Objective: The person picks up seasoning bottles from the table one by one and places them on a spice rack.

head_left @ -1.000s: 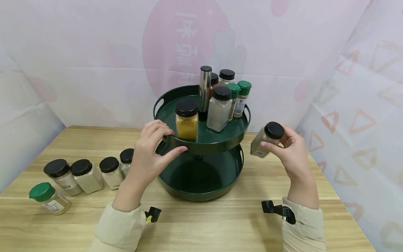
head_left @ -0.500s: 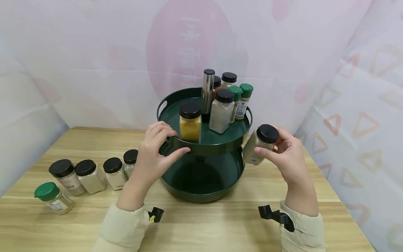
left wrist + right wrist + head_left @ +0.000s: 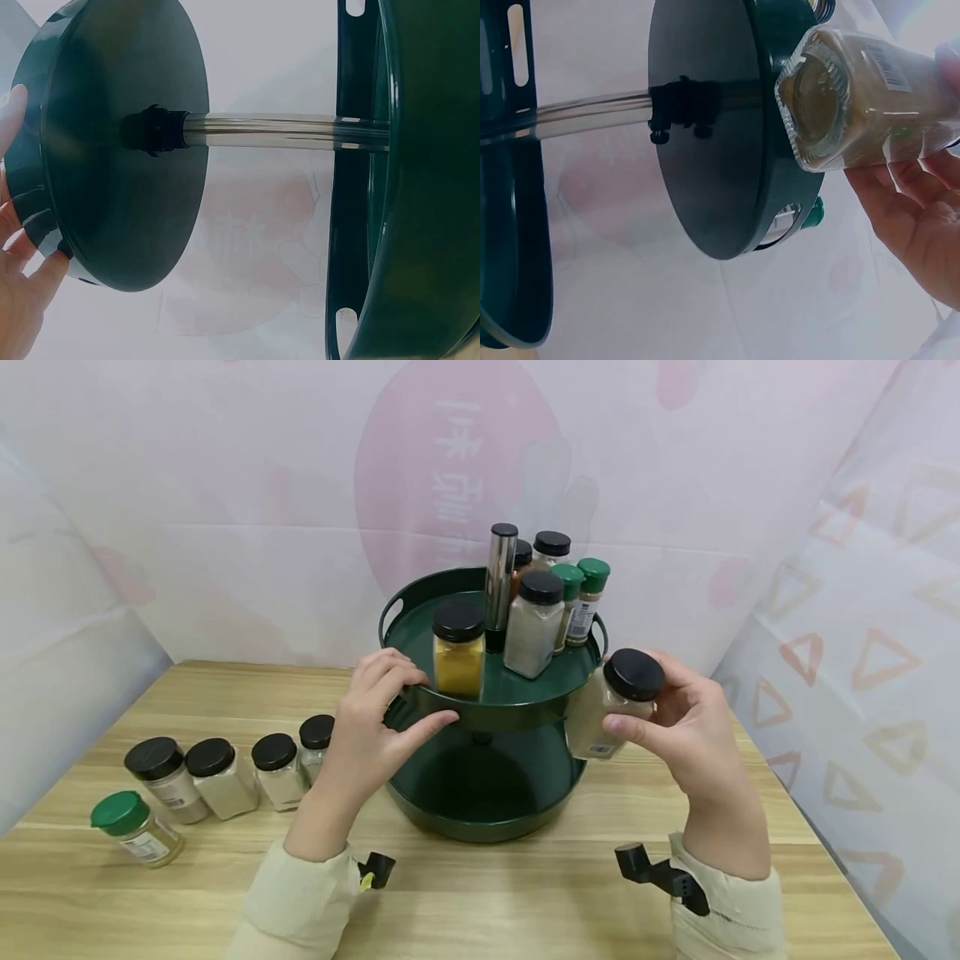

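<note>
The right hand [image 3: 690, 718] pinches a clear, square-sided jar [image 3: 588, 718] of tan powder, thumb on the near face and fingers behind it, the grasp only as wide as the jar. The jar is off the table [image 3: 525, 910], to the left of that hand, by the right side of the green upper tray [image 3: 517, 717]; whether the two touch cannot be determined. Its long axis is tilted: the black lid [image 3: 634, 675] points up and right, towards the hand, and the base points down and left, away from it. The left hand [image 3: 375, 718] grips the upper tray at its left front, fingers over the rim and thumb spread against the outer wall. Just right of its fingers, a yellow-filled jar [image 3: 459, 667] stands upright, lid up. The lower tray [image 3: 487, 828] lies below both hands.
</note>
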Tool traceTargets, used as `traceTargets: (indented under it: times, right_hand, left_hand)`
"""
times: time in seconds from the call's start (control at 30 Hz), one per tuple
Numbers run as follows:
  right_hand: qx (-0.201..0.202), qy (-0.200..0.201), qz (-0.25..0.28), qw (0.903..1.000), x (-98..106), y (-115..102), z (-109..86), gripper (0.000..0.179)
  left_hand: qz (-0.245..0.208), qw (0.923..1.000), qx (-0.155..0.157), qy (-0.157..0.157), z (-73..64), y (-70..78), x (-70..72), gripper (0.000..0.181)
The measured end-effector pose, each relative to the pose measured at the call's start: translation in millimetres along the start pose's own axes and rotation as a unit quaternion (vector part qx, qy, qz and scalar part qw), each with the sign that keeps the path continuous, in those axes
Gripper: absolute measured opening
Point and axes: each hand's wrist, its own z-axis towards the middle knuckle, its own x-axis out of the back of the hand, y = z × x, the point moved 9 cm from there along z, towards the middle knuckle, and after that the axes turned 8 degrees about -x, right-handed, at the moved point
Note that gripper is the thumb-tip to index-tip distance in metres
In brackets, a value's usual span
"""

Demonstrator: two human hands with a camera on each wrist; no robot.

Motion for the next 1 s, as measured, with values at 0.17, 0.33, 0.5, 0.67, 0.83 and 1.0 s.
traceTargets:
  times: [0.17,0.33,0.5,0.67,0.83,1.0]
  right_hand:
    - [0.015,-0.03,0.032,0.999,-8,-10,7.7,0.055]
    - [0.022,-0.035,0.039,0.9984,-14,-20,15.3,0.054]
    - [0.026,-0.028,0.029,0.9988,-19,-32,25.3,0.053]
    - [0.022,-0.011,0.019,0.9995,-24,-42,38.2,0.051]
    - [0.025,0.005,0.018,0.9995,-31,-45,51.5,0.047]
    - [0.011,0.019,-0.009,0.9997,-37,-38,60.9,0.05]
  left_hand:
    - [0.0,1.0,-0.002,0.001,-0.1,-0.5,0.6,0.036]
    - [0.0,1.0,-0.006,0.0,-0.4,-0.6,0.6,0.037]
    - [0.0,1.0,-0.004,-0.003,-1.3,-1.2,0.3,0.037]
    - [-0.001,1.0,-0.002,0.0,-1.5,-1.3,1.1,0.036]
    - [-0.002,1.0,-0.006,-0.001,-1.2,-0.9,1.2,0.039]
    - [0.001,1.0,-0.004,-0.006,-1.3,-2.3,-0.1,0.039]
